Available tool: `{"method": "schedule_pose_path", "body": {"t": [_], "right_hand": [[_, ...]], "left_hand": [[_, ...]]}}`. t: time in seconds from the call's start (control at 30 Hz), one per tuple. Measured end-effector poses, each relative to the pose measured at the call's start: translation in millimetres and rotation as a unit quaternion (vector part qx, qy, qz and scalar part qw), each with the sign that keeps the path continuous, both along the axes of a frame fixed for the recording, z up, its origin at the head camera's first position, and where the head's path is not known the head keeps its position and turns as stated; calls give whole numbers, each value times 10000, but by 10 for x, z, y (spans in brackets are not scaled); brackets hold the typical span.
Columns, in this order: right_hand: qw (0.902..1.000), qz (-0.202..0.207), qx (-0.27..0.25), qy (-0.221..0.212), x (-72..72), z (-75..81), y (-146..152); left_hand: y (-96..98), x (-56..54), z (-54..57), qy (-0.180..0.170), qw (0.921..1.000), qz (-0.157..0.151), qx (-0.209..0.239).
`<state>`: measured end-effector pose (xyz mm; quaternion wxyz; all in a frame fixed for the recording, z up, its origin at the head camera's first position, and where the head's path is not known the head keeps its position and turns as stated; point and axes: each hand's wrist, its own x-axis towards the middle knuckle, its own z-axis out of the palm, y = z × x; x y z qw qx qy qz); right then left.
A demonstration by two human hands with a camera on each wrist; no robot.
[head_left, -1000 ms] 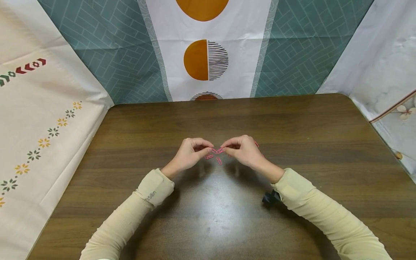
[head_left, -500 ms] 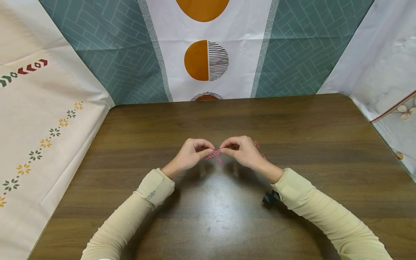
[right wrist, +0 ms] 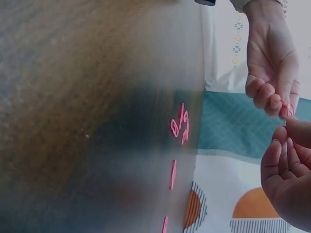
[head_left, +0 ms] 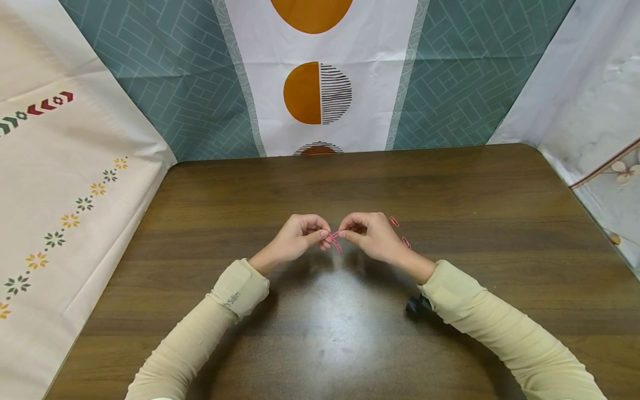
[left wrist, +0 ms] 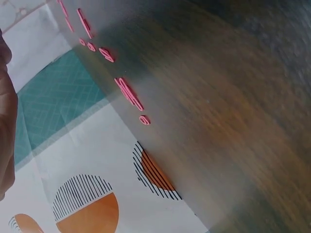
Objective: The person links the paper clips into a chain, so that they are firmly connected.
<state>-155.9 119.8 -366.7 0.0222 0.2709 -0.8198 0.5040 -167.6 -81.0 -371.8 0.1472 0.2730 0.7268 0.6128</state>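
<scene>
At the near side of the wooden table (head_left: 310, 355), the person's pale sleeves (head_left: 195, 333) reach forward, a black object (head_left: 418, 307) beneath the right cuff. Further on, the left hand (head_left: 300, 237) and right hand (head_left: 371, 237) nearly meet, each pinching between thumb and fingers at pink clip pieces (head_left: 335, 234); whether one clip or two cannot be told. Two loose pink clips (head_left: 394, 221) lie just beside the right hand. Beyond hangs a patterned cloth (head_left: 370, 39).
</scene>
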Motion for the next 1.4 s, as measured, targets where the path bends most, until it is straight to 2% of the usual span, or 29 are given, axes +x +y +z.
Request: {"method": "schedule_pose_path", "body": {"t": [0.43, 0.63, 0.73, 0.9, 1.4], "right_hand": [[9932, -218, 138, 1137, 42, -59, -54], [9917, -219, 177, 1257, 49, -65, -45], [9916, -224, 111, 1272, 46, -69, -35], [9912, -219, -198, 1294, 42, -63, -7], [9882, -76, -164, 1523, 26, -100, 1]], "left_hand": [[-12, 23, 62, -541, 9975, 280, 365], [-9, 35, 74, -571, 9973, 294, 355], [9, 43, 84, -463, 9983, 264, 246], [4, 36, 87, -297, 9983, 473, 177], [26, 41, 80, -698, 9957, 543, 270]]}}
